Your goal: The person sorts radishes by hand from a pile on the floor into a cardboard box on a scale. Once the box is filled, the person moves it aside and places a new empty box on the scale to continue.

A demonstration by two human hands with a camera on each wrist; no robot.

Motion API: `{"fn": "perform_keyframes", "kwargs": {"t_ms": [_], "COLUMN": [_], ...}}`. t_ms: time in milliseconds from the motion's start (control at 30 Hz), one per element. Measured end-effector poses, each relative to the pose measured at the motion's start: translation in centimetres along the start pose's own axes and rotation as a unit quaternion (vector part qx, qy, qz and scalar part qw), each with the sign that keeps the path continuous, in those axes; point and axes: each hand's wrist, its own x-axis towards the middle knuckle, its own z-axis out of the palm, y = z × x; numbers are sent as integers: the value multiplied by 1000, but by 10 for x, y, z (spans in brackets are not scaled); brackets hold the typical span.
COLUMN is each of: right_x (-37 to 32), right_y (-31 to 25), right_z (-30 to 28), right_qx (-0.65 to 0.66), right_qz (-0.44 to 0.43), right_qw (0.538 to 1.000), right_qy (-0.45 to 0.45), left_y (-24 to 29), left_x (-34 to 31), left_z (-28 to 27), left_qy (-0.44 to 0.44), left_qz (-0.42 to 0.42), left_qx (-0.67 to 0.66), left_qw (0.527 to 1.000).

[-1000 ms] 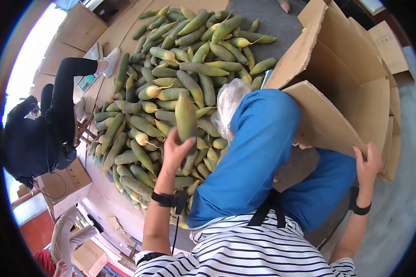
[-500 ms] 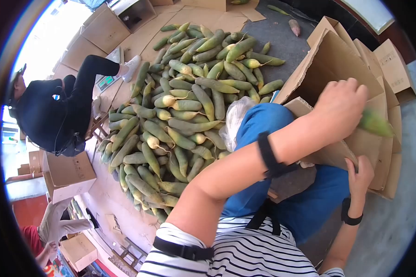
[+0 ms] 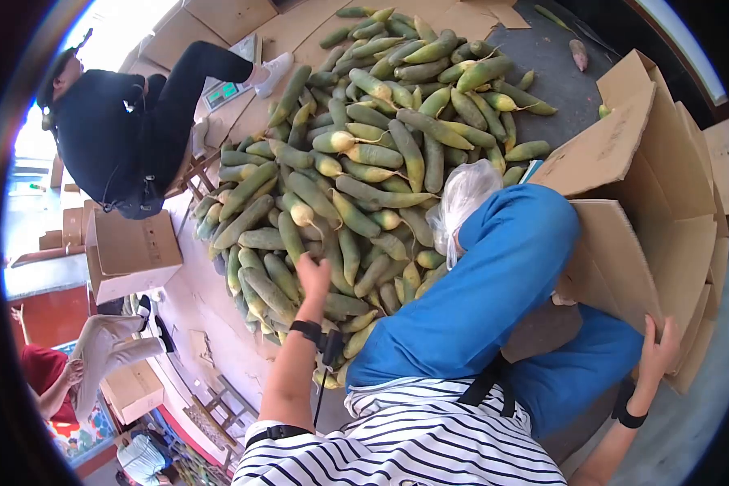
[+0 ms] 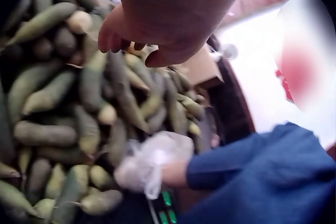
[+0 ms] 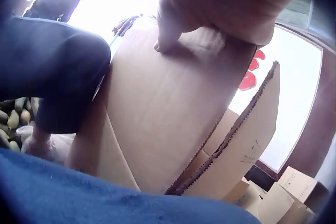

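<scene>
A large heap of green radishes (image 3: 385, 198), long with pale yellowish ends, lies to the left of the person's knee. Over its near side hangs my left hand (image 3: 314, 277), fingers loosely bent right at the radishes. The left wrist view shows that hand (image 4: 163, 19) with nothing visible between thumb and fingers. My right hand (image 3: 660, 347) pinches the edge of a flap of a tall open cardboard box (image 3: 664, 235). In the right wrist view its thumb lies along the flap (image 5: 173, 98), with the other fingers hidden behind the cardboard.
A clear plastic bag (image 3: 466, 198) sits at the knee, by a foot. Another person (image 3: 113, 138) in black sits across the heap near a scale (image 3: 223, 93). More cardboard boxes (image 3: 134, 251) stand at left. A single reddish radish (image 3: 578, 55) lies apart at the back.
The left hand carried a green radish from the heap across to the box, and is now back over the heap without it. The right hand stays on the flap.
</scene>
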Motion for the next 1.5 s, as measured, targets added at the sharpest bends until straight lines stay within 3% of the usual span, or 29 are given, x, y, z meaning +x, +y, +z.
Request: {"fn": "perform_keyframes", "kwargs": {"t_ms": [67,133,200,267,300,367,433,467,533,600,667,733,800,833,867,933,967,1000,1033,1067,1100,1133,1167,1233,1300,1333,1433,1467,1500], "right_x": [3,4,8,8,8,9,11,12,11,11,9,7,7,7,8,8,9,9,9,9,8,9,8,6,3,2,-2,0,0], "right_y": [6,5,3,6,12,11,6,6,5,-1,-1,1,-2,-4,-5,-6,-7,-8,-9,-10,-13,-17,-22,-27,-23,-15,-13,-15,-17], "right_z": [0,0,0,1,1,1,-2,-4,-6,-5,-4,-2,-1,0,0,2,4,6,6,5,4,2,-1,-5,-1,4,3,2,1], "right_qx": [0,-9,-15,-22,-38,-58,8,4,-1,0,5,20,11,-2,3,0,6,1,-5,-6,-18,-30,-39,-32,-20,-40,-49,-37,-33], "right_qz": [-6,-7,-19,-28,-25,-24,23,24,34,23,12,33,23,12,15,-9,-8,-18,-28,-26,-45,-64,-61,-65,-70,-80,-65,-54,-46], "right_qw": [1000,1000,1000,999,999,998,999,1000,998,999,1000,999,999,1000,1000,1000,1000,999,999,999,998,996,996,996,996,993,995,997,997], "right_qy": [-9,-8,2,12,12,11,-21,-18,-44,-34,-24,-33,-22,-13,-11,11,14,27,40,47,52,55,55,58,56,73,64,45,49], "left_y": [-44,-73,-90,-102,-107,-97,-76,-67,-53,-29,-19,5,26,57,87,156,200,245,286,325,364,401,436,486,503,499,444,413,374], "left_x": [16,28,46,60,71,79,79,80,77,63,51,24,4,-9,-18,-28,-35,-46,-58,-68,-82,-97,-115,-158,-184,-189,-162,-143,-119], "left_z": [-3,0,2,11,16,21,14,16,18,26,33,30,17,0,-15,-43,-61,-78,-89,-92,-99,-107,-101,-90,-66,-54,-52,-55,-58], "left_qy": [44,91,55,30,-22,-34,-49,-51,-85,-92,-163,-175,-242,-251,-255,-236,-232,-262,-218,-184,-99,-23,18,45,6,-25,-63,-18,-44], "left_qz": [-92,-130,-165,-130,-140,-173,-198,-196,-207,-299,-366,-403,-351,-283,-205,44,116,148,273,387,496,581,610,611,639,652,645,632,602], "left_qx": [21,45,51,4,-34,-3,79,76,-52,-364,-478,-550,-511,-495,-448,-439,-430,-457,-435,-468,-423,-424,-451,-477,-360,-285,-342,-323,-281], "left_qw": [995,986,983,991,989,984,976,976,973,878,782,711,747,782,832,866,865,837,830,773,752,694,651,631,680,703,680,705,746]}}
